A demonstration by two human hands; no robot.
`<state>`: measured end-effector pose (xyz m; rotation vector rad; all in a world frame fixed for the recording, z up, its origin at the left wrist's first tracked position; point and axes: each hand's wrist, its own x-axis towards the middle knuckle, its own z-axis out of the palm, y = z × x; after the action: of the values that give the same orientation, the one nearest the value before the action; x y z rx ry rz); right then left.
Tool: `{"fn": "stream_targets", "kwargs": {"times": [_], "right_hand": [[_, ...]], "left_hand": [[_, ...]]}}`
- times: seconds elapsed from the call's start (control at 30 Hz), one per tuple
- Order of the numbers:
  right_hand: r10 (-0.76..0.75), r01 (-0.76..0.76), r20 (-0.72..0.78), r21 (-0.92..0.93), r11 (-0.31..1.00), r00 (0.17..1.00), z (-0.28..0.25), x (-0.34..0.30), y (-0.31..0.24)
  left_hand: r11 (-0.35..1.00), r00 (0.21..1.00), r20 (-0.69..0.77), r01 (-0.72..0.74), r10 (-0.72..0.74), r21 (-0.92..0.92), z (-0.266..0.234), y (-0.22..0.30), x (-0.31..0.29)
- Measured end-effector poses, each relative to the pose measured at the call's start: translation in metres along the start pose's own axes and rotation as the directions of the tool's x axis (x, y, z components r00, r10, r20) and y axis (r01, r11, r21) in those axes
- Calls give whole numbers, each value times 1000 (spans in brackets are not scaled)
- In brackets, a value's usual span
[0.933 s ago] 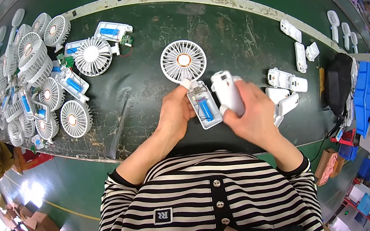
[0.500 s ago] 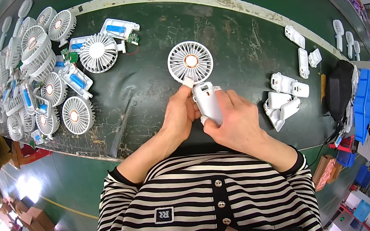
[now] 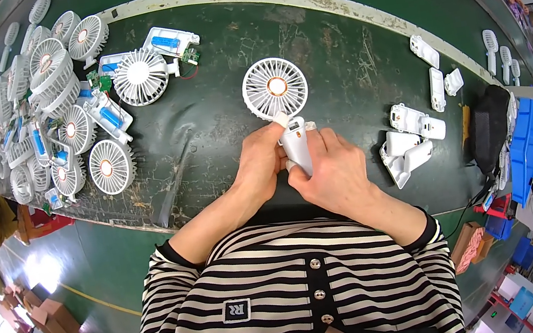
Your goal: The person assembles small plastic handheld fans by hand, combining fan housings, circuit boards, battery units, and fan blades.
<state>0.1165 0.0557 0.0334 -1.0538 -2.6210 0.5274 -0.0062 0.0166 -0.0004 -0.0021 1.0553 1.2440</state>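
The dark green worktable (image 3: pixel 332 51) fills most of the view, its far edge marked by a pale worn strip that bends from upper left to the right, its near edge running under the forearms. At the left edge lies a crowded heap of white fan heads (image 3: pixel 43 118) with blue-celled open handles among them; at least 10 round grilles can be counted, though the stack overlaps too much for an exact figure. 1 more opened fan (image 3: pixel 141 76) lies at the heap's right side, its blue cell showing. At the right, 4 or 5 white handle shells (image 3: pixel 409 140) sit in a loose cluster, with 3 smaller white pieces (image 3: pixel 436 73) above them and a black pouch (image 3: pixel 490 124) beyond. Between heap and shells the table centre is bare, scratched surface, giving open room around the hands. There, 1 white handheld fan (image 3: pixel 275 88) lies with its round head away from the person and its handle (image 3: pixel 296 148) pointing toward the body. The left hand (image 3: pixel 262 163) is closed around the handle's left side, thumb near the top. The right hand (image 3: pixel 333 170) is curled against the handle's right and lower side, fingers pressed onto it.
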Motion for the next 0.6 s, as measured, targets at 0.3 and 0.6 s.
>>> {"fn": "stream_targets", "kwargs": {"times": [0.3,0.6], "right_hand": [[-69,66,-19,-138,988,997,8,-3,3],[-74,67,-107,-73,995,991,1,-1,4]], "left_hand": [[995,999,-20,-35,37,89,1,-4,8],[996,999,-38,7,-4,87,2,6,6]]}}
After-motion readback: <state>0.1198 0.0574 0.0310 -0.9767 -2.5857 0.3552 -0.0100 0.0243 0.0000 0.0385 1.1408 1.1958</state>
